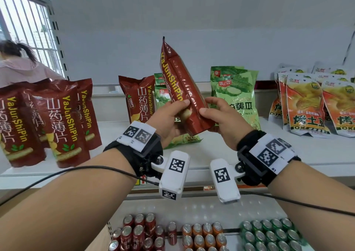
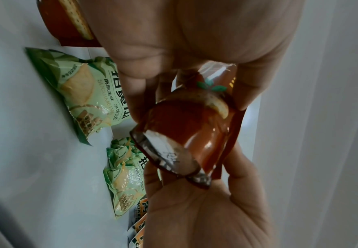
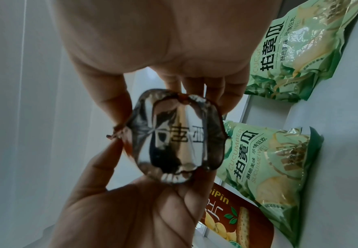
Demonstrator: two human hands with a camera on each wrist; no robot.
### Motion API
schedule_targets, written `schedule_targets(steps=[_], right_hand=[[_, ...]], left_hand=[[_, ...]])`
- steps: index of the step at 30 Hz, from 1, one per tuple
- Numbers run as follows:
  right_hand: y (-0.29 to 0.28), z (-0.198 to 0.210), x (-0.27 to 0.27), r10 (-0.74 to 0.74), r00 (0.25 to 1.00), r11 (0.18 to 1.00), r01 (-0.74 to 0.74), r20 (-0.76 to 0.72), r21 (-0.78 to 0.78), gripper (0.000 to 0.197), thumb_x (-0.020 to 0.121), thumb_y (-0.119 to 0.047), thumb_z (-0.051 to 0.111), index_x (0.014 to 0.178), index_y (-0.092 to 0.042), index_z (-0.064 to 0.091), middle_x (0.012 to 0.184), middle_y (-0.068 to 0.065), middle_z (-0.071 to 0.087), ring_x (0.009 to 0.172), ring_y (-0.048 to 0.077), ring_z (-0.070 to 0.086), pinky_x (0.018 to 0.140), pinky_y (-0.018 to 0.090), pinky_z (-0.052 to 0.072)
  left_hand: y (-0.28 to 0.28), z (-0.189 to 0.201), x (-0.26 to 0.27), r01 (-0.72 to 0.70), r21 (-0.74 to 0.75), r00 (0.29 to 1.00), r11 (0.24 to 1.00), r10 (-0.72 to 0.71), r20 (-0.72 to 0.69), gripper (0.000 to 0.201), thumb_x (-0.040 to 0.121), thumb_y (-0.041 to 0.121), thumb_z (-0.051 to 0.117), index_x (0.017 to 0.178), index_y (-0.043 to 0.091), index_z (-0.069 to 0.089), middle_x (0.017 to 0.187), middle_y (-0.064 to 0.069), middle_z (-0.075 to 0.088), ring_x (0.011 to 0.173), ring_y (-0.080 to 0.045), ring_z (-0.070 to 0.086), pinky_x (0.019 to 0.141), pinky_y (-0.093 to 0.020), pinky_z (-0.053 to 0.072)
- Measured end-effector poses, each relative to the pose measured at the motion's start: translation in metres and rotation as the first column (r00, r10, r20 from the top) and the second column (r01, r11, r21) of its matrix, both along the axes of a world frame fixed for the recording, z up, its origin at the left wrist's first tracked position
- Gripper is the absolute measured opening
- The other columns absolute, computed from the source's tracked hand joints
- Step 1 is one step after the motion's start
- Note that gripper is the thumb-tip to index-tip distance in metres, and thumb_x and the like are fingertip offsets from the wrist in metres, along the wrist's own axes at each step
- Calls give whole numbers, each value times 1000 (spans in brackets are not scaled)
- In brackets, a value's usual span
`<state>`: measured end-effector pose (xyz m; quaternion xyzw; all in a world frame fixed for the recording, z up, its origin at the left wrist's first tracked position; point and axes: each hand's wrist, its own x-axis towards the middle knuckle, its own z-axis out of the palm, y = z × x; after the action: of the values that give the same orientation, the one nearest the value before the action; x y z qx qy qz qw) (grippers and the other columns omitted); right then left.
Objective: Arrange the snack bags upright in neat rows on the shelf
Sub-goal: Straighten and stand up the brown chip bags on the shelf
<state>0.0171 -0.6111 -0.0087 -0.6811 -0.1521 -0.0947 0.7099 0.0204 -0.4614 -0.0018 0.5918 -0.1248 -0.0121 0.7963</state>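
Observation:
A red-brown snack bag hangs tilted over the white shelf, its top leaning left. My left hand grips its lower left side and my right hand pinches its lower right edge. The right wrist view shows the bag's silver bottom gusset between the right hand above and the left hand's fingers below. More red-brown bags stand at the left and one behind my left hand. Green cucumber bags stand behind; one green bag lies flat under my hands.
Orange snack bags stand in rows at the shelf's right end. Rows of drink cans fill the lower shelf. Another person is at the far left by a barred window. Bare shelf shows in front of my hands.

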Motion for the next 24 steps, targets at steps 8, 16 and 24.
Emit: schedule_targets(steps=[8,16,24], right_hand=[[5,-5,-2,4,997,999,-2,72,-38,50,79,-12,70,123,-18,45,108,11,52,96,22,56,83,34,48],[1,1,3,-57,992,998,56,115,7,35,78,-10,71,106,-22,54,96,2,66,85,16,65,77,28,52],[-6,-4,6,-99,983,984,120,151,-130,56,72,-23,78,118,-21,46,103,-3,56,85,5,57,77,22,49]], left_hand=[[-5,-3,-4,10,87,1000,996,-12,28,44,89,8,57,132,5,47,112,-17,65,101,-33,62,96,-51,49],[-8,-7,-8,80,171,995,982,-90,47,68,56,7,51,124,7,51,101,-9,64,96,-26,59,92,-39,47],[-10,-3,-4,-31,154,993,988,13,115,28,89,16,59,115,26,57,101,1,71,89,-15,69,72,-30,56]])
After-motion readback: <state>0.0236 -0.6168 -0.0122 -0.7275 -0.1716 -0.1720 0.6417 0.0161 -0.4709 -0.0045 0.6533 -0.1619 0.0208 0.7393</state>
